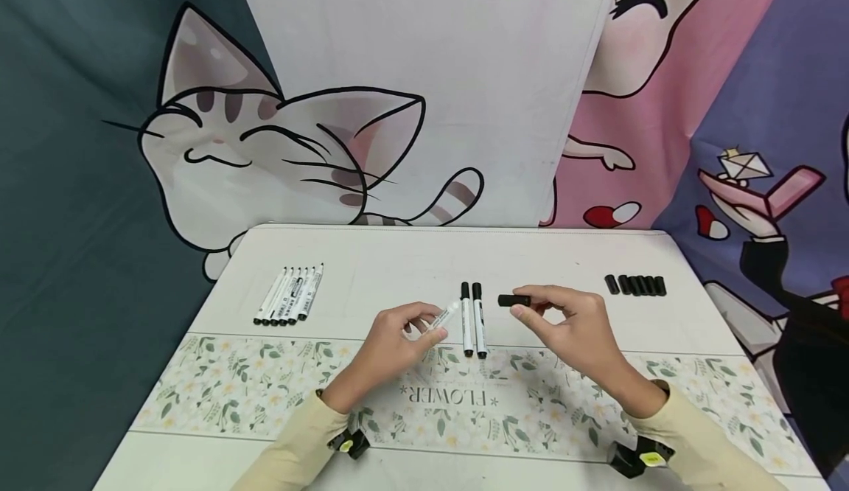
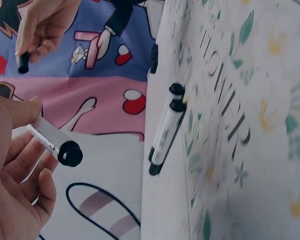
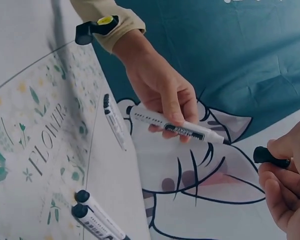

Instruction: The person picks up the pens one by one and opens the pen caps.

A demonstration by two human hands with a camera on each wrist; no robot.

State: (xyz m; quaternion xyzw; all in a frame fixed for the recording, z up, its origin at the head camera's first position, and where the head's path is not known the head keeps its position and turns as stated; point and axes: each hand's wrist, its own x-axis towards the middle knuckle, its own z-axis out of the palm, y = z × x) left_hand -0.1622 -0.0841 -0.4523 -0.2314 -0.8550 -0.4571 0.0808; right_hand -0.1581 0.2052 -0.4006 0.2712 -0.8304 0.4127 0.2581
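Observation:
My left hand pinches an uncapped whiteboard marker between thumb and fingers, its dark writing tip bare and pointing toward the other hand. Between thumb and fingertips, my right hand holds a black marker cap, apart from the marker and level with it above the table. Two capped markers lie side by side on the table between the hands, black caps facing away from me. In the left wrist view the held marker shows its black end plug.
At the left of the white table lies a row of several uncapped markers. Several loose black caps stand in a row at the right. A floral printed strip crosses the near part, and a cartoon curtain hangs behind.

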